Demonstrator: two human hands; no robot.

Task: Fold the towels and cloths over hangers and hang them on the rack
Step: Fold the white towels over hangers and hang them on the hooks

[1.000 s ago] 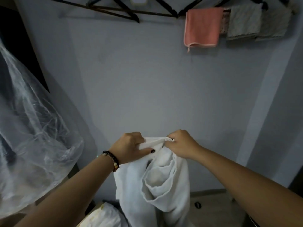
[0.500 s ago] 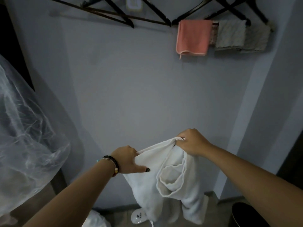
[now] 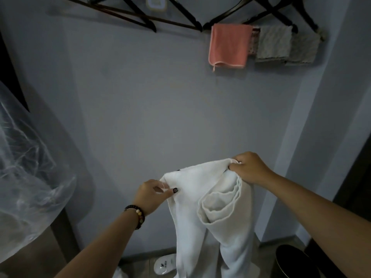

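A white towel (image 3: 202, 213) hangs in front of me, its top edge stretched between my hands and its lower part drooping in loose folds. My left hand (image 3: 151, 194) pinches the towel's left corner. My right hand (image 3: 250, 168) grips the right corner a little higher. Up on the wall, dark empty hangers (image 3: 144, 21) hang on the rack. Further right hang a pink cloth (image 3: 228, 48) and two grey cloths (image 3: 274, 44), folded over hangers.
A large clear plastic bag (image 3: 30, 167) bulges at the left. On the floor lie a white slipper (image 3: 163, 264) below the towel and a dark round bin (image 3: 295, 261) at the lower right. A wall corner juts out on the right.
My hands have drawn apart along the towel's top edge, spreading it wider. The view has shifted right and down, so the hung cloths sit lower in view.
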